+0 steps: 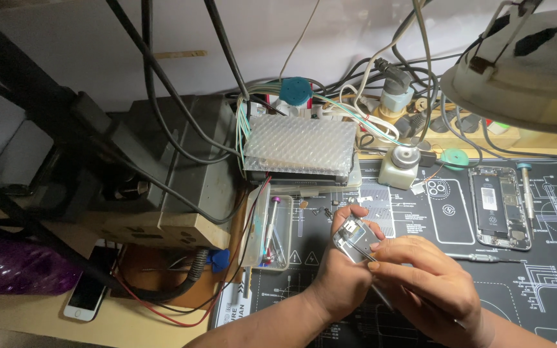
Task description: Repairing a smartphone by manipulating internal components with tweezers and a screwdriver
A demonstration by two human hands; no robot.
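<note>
desk point(162, 322), wood | black repair mat point(549, 283) | opened phone point(500, 206) | clear tool tray point(269, 233) | white phone point(90, 289) | grey box point(182, 167)

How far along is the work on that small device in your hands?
Done: the small device is already open, its insides showing. In hand: the left hand holds it above the black work mat while the right hand applies a thin tool to it. Left: it isn't closed, and an opened phone lies on the mat with loose screws nearby.
</note>
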